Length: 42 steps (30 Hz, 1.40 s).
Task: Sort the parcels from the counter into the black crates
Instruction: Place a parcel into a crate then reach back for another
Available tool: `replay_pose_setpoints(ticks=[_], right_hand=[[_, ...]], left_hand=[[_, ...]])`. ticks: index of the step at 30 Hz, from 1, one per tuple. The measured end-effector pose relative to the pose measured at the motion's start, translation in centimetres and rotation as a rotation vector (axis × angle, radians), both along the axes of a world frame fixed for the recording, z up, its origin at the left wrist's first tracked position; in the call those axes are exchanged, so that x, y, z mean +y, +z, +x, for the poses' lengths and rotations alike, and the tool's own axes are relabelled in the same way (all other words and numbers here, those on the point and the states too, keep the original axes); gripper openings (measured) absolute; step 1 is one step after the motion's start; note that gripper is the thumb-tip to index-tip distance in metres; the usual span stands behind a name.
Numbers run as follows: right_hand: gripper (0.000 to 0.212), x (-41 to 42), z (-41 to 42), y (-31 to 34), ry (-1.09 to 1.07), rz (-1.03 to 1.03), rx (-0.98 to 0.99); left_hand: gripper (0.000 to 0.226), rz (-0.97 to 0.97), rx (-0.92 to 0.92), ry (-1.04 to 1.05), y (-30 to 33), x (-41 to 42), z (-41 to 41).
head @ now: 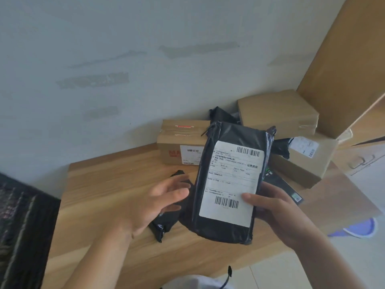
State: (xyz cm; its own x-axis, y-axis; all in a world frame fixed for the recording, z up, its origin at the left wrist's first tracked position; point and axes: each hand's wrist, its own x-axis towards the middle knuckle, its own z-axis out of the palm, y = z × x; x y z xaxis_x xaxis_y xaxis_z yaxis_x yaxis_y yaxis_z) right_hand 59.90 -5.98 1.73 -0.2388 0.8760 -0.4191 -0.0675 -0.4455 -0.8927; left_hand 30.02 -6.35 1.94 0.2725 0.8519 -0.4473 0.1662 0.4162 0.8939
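Observation:
My right hand (273,207) grips a black plastic parcel (227,228) by its right edge, thumb on the white shipping label (233,180), and holds it tilted above the wooden counter (100,184). My left hand (158,203) hovers just left of the parcel with its fingers spread, touching nothing. Under that hand lies a smaller black bag parcel (164,224) on the counter. A black crate (20,222) shows at the left edge, beside the counter.
Three cardboard boxes sit at the counter's back and right: a labelled one (179,142), a taped one (279,113) and one (306,163) lower right. More black bags (223,115) lie among them. A wooden cabinet (343,59) rises on the right.

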Motion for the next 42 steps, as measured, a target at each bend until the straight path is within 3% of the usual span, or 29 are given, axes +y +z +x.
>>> replay_pose_setpoints(ticks=[11, 25, 31, 42], right_hand=[[0.041, -5.7, 2.1, 2.0, 0.118, 0.094, 0.086], [0.051, -14.1, 3.0, -0.2, 0.204, 0.131, 0.15], [0.04, -17.1, 2.5, -0.4, 0.207, 0.144, 0.189], [0.048, -20.5, -3.0, 2.9, 0.273, 0.237, 0.134]], left_hand=[[0.059, 0.097, -0.131, 0.102, 1.4, -10.1, 4.8], [0.053, 0.107, -0.091, 0.405, 0.3, -22.6, 7.6], [0.054, 0.143, -0.077, 0.42, 0.6, -25.5, 7.3], [0.055, 0.249, -0.074, 0.467, 1.6, -30.2, 2.0]])
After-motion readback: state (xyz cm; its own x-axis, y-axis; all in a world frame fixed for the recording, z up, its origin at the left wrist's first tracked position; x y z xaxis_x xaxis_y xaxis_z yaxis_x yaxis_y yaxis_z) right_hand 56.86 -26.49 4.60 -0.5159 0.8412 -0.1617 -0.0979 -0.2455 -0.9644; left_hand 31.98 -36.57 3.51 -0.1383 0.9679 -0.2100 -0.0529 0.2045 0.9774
